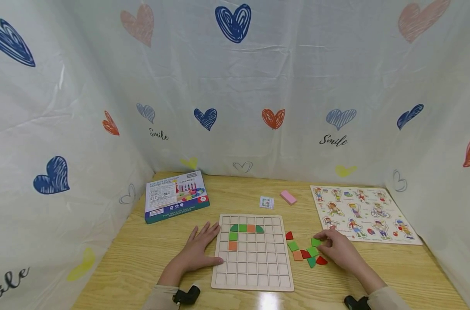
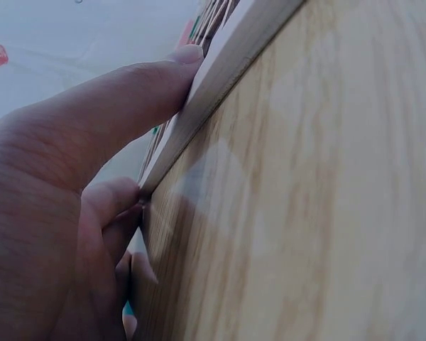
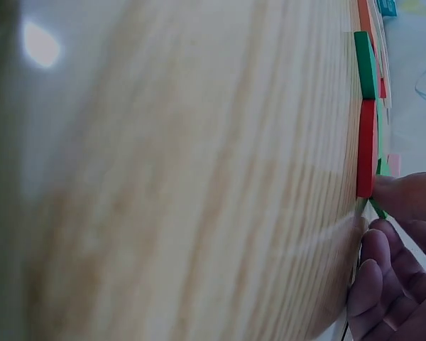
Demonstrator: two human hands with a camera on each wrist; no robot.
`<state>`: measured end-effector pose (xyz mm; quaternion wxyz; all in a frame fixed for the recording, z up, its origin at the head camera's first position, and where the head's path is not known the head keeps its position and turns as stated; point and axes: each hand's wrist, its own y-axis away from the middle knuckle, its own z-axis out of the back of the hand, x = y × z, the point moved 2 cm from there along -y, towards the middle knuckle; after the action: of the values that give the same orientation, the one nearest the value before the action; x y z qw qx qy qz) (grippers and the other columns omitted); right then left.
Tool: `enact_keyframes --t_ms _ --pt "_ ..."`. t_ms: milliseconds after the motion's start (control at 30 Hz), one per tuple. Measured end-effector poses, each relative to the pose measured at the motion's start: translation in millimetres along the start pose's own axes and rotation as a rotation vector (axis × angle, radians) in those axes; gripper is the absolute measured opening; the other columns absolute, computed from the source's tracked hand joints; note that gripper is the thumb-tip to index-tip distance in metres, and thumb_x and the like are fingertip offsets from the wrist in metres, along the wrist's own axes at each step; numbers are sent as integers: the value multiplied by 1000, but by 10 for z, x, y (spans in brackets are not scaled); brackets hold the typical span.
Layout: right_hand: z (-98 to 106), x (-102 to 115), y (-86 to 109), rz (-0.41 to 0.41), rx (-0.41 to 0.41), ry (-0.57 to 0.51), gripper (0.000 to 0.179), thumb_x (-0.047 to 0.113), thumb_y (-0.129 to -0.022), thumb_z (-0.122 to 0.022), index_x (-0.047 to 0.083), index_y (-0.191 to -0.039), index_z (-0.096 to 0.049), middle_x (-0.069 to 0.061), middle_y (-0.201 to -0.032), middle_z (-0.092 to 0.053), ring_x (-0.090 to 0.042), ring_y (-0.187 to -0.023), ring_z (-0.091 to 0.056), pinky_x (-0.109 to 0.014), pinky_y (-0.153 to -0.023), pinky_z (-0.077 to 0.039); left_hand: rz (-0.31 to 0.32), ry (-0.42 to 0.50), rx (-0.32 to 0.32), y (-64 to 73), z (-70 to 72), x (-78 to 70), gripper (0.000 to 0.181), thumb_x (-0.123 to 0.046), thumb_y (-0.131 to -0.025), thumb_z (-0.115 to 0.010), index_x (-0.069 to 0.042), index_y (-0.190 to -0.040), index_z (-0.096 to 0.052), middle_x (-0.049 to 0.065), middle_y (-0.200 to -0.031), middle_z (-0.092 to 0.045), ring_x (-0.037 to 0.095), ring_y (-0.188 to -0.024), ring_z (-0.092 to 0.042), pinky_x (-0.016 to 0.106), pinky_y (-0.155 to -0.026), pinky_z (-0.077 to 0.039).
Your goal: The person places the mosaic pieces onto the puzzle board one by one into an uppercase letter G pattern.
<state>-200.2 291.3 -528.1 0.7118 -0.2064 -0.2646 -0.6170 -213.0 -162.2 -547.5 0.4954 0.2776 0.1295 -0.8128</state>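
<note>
A wooden grid board [image 1: 260, 257] lies flat, with green and orange squares and dark green quarter-round tiles set in a row and a column at its upper left. My left hand [image 1: 198, 249] rests with fingers spread at the board's left edge; its thumb [image 2: 138, 96] touches the rim. To the right of the board, my right hand [image 1: 337, 249] pinches a green square tile [image 1: 316, 242] between thumb and fingers; that tile is tilted in the right wrist view. Beside it lie loose tiles, among them an orange square [image 1: 298, 255], a red quarter-round [image 1: 322, 260] and a dark green one [image 1: 311, 262].
A boxed game [image 1: 177, 196] stands at the back left. Behind the board lie a small patterned card [image 1: 267, 203] and a pink block [image 1: 288, 197]. A picture puzzle board [image 1: 364, 215] is at the right. A curtain with hearts [image 1: 235, 86] encloses the table.
</note>
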Motion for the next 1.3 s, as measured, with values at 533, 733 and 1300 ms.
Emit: enact_keyframes --t_ms 533,733,1300 --pt "-28 51 0 24 -46 5 16 8 -94 -72 15 -108 -68 4 -84 -57 -8 -72 -50 -24 -62 -43 -7 -1 1 16 13 -15 100 -59 -84 -75 -12 -161 -32 3 -168 -25 34 -156 -10 59 -123 4" --pt "-31 169 -23 29 -57 -46 17 8 -96 -69 16 -111 -70 3 -90 -62 -9 -76 -56 -24 -64 -49 -6 5 2 17 16 -24 99 -58 -84 -75 -12 -161 -32 3 -168 -25 34 -156 -10 59 -123 5" --pt "-409 695 -107 149 38 -192 15 14 -97 -70 19 -111 -70 5 -88 -62 -6 -77 -60 -24 -68 -52 -5 11 1 16 18 -26 100 -59 -84 -75 -12 -161 -32 3 -168 -25 33 -156 -10 59 -123 5"
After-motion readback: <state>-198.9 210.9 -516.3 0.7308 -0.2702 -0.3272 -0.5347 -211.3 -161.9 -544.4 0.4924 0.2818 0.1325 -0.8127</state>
